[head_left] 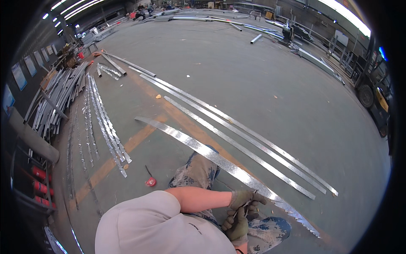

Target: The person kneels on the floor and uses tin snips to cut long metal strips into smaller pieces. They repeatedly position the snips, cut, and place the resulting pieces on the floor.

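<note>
A long shiny sheet-metal strip (pixel 211 155) slants over my bent left knee, and its near right end has a row of notched, jagged teeth. My left hand (pixel 242 198), in a grey-green work glove, is closed right by the strip's near edge. Just below it my right hand (pixel 239 226), gloved alike, has its fingers curled. A small dark piece shows between the two hands, too covered by the fingers to name. Both hands are above my lap, between my legs in camouflage trousers.
Three flat metal strips (pixel 237 134) lie parallel beyond. Notched strips (pixel 105 122) and a red tape measure (pixel 151 182) lie to the left. Farther left are piled metal profiles (pixel 59 101) and red cylinders (pixel 42 188). A forklift (pixel 372 93) stands at right.
</note>
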Motion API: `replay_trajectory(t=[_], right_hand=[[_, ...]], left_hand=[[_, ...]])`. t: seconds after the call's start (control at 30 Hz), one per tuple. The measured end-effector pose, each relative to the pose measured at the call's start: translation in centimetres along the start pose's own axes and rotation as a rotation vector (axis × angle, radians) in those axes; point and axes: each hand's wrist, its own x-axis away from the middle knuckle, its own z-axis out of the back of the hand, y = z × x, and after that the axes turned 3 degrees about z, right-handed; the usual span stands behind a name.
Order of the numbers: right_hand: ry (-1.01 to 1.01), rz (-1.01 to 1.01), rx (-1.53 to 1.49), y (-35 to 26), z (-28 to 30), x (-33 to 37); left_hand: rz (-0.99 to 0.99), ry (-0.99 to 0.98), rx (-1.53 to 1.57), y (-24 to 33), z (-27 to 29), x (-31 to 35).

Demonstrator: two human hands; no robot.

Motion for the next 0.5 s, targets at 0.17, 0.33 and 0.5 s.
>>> replay_trajectory(t=[0.17,0.33,0.5], right_hand=[[-0.014,0.022,-0.011,0.4,0.1,-0.1],[-0.064,0.045,-0.033,0.6,0.7,-0.4],[-0.236,0.015,-0.166,0.7,2.1,-1.3]], left_hand=[[-0.044,0.096,-0.075,-0.5,0.2,-0.6],[-0.034,0.223,0.003,-1.0,0.6,-3.0],[-0.033,0.339,-0.027,-1.3,1.8,-5.7]])
